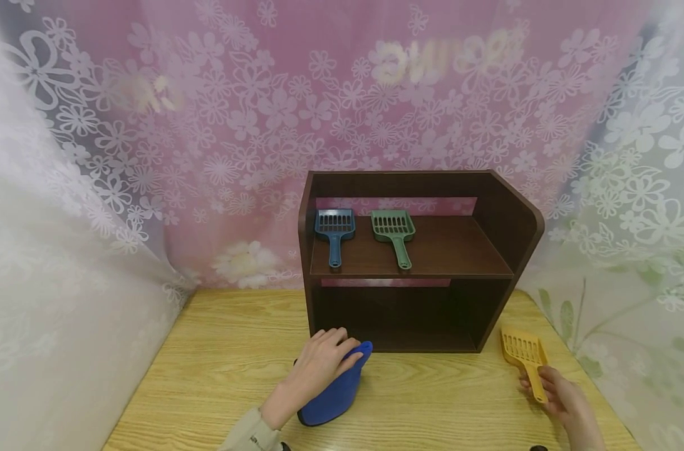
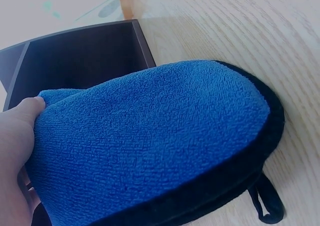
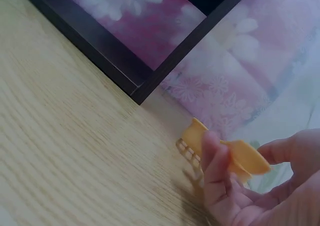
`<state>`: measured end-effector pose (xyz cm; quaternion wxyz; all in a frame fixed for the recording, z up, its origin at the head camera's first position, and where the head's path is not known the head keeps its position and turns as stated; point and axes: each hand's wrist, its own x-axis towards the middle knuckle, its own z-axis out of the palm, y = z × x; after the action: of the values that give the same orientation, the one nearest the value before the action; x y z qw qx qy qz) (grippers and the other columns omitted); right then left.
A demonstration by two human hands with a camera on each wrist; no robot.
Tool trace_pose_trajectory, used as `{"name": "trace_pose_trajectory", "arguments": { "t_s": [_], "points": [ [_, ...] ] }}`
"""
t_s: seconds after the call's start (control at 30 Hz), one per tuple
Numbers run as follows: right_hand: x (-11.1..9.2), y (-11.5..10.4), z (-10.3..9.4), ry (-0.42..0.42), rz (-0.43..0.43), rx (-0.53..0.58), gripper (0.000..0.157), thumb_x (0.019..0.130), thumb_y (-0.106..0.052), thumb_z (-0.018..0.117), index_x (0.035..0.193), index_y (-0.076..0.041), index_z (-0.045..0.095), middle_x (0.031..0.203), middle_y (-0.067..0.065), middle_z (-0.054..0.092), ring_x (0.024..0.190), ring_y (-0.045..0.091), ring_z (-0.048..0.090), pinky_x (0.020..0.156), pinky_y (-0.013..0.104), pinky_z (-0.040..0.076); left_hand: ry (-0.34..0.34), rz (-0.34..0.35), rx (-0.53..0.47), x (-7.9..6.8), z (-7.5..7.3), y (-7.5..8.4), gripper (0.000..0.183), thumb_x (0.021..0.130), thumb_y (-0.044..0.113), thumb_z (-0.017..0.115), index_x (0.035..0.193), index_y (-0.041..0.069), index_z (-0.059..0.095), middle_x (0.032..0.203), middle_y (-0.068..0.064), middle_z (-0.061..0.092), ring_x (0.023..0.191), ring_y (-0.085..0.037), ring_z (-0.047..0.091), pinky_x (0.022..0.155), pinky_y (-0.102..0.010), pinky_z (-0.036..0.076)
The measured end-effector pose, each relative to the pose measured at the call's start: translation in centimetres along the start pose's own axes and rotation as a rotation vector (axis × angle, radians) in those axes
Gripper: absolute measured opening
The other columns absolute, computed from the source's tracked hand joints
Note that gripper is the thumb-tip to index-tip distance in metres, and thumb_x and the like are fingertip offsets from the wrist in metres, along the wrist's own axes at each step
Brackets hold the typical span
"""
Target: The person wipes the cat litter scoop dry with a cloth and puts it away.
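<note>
My left hand grips one end of a blue terry cleaning mitt with black edging and a small black loop. The mitt hangs just in front of a dark brown two-tier shelf. To the right of the shelf, my right hand pinches the handle of a yellow litter scoop; its slotted end points away from me. In the right wrist view the fingers curl round the scoop and hide part of it, held over the table.
On the shelf's upper board lie a blue litter scoop at left and a green litter scoop beside it. Wood-grain table surrounds the shelf's base. Flowered curtains close in the back and both sides. A small dark object shows at the bottom edge.
</note>
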<state>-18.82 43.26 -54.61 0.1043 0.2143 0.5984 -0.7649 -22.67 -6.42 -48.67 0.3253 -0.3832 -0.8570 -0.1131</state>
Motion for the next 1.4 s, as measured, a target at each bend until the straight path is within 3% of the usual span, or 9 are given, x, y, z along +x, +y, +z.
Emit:
{"name": "trace_pose_trajectory", "arguments": {
  "t_s": [0.13, 0.23, 0.3, 0.4, 0.63, 0.93, 1.1, 1.23, 1.4],
  "points": [
    [0.6, 0.2, -0.8, -0.162, 0.037, 0.114, 0.036, 0.098, -0.038, 0.030, 0.101, -0.006, 0.045, 0.084, 0.006, 0.067, 0.070, 0.014, 0.062, 0.064, 0.025, 0.052, -0.008, -0.006, -0.003, 0.0, 0.0, 0.0, 0.017, 0.090, 0.037, 0.057, 0.098, 0.025, 0.068, 0.076, 0.009, 0.047, 0.061, -0.004, 0.035, 0.055, -0.019, 0.024],
    [1.5, 0.6, -1.9, -0.405, 0.070, 0.209, 0.047, 0.097, -0.044, 0.020, 0.102, -0.007, 0.048, 0.082, 0.003, 0.060, 0.063, 0.011, 0.054, 0.058, 0.022, 0.049, -0.015, -0.009, -0.007, -0.1, 0.0, 0.0, 0.018, 0.091, 0.037, 0.056, 0.098, 0.025, 0.068, 0.076, 0.009, 0.048, 0.061, -0.004, 0.035, 0.055, -0.019, 0.023],
    [2.3, 0.9, -2.7, -0.593, 0.082, 0.280, 0.063, 0.096, -0.045, 0.005, 0.103, -0.007, 0.055, 0.084, 0.003, 0.057, 0.062, 0.009, 0.052, 0.057, 0.021, 0.048, -0.020, -0.010, -0.009, -0.1, -0.1, 0.0, 0.018, 0.091, 0.038, 0.056, 0.098, 0.026, 0.068, 0.076, 0.009, 0.048, 0.061, -0.004, 0.035, 0.056, -0.019, 0.023],
    [2.9, 1.4, -3.4, -0.733, 0.110, 0.387, 0.076, 0.094, -0.045, -0.005, 0.109, -0.005, 0.057, 0.087, 0.004, 0.057, 0.061, 0.010, 0.051, 0.056, 0.024, 0.047, -0.020, -0.012, -0.009, -0.1, -0.1, 0.0, 0.019, 0.091, 0.038, 0.055, 0.098, 0.026, 0.068, 0.076, 0.010, 0.048, 0.061, -0.004, 0.035, 0.056, -0.019, 0.023],
    [1.7, 1.6, -3.4, -0.752, 0.074, 0.380, 0.075, 0.094, -0.044, -0.004, 0.113, -0.007, 0.058, 0.089, 0.000, 0.058, 0.060, 0.008, 0.048, 0.056, 0.023, 0.045, -0.001, -0.002, -0.013, -0.1, 0.1, 0.1, 0.017, 0.090, 0.037, 0.057, 0.097, 0.025, 0.068, 0.075, 0.009, 0.048, 0.061, -0.004, 0.034, 0.055, -0.018, 0.022],
    [-1.8, 0.5, -1.1, -0.567, -0.074, 0.078, 0.053, 0.100, -0.038, 0.006, 0.108, -0.021, 0.056, 0.074, -0.007, 0.049, 0.056, 0.005, 0.029, 0.051, 0.018, 0.037, 0.003, 0.004, -0.013, 0.0, 0.0, 0.3, 0.017, 0.090, 0.037, 0.057, 0.097, 0.025, 0.068, 0.076, 0.009, 0.048, 0.061, -0.004, 0.035, 0.055, -0.018, 0.023],
    [-3.1, 0.4, -0.3, -0.530, -0.055, 0.007, 0.051, 0.100, -0.039, 0.007, 0.108, -0.020, 0.053, 0.070, -0.007, 0.048, 0.053, 0.006, 0.027, 0.050, 0.024, 0.026, -0.003, 0.005, -0.017, 0.2, 0.0, 0.4, 0.018, 0.090, 0.037, 0.057, 0.097, 0.025, 0.068, 0.076, 0.009, 0.048, 0.061, -0.004, 0.035, 0.055, -0.018, 0.023],
    [-3.9, 0.6, 0.0, -0.503, -0.031, -0.023, 0.049, 0.099, -0.041, 0.008, 0.107, -0.020, 0.052, 0.069, -0.008, 0.046, 0.052, 0.005, 0.027, 0.050, 0.024, 0.026, -0.003, 0.010, -0.017, 0.3, 0.0, 0.5, 0.018, 0.090, 0.037, 0.057, 0.097, 0.025, 0.068, 0.075, 0.009, 0.048, 0.061, -0.004, 0.035, 0.055, -0.019, 0.022],
    [-4.2, 1.3, 0.5, -0.565, -0.017, -0.012, 0.050, 0.099, -0.040, 0.005, 0.109, -0.020, 0.050, 0.071, -0.008, 0.046, 0.054, 0.005, 0.031, 0.051, 0.022, 0.029, 0.005, 0.013, -0.016, 0.3, 0.0, 0.5, 0.017, 0.089, 0.036, 0.059, 0.097, 0.025, 0.068, 0.076, 0.009, 0.048, 0.061, -0.004, 0.036, 0.055, -0.018, 0.023]
  ]
}}
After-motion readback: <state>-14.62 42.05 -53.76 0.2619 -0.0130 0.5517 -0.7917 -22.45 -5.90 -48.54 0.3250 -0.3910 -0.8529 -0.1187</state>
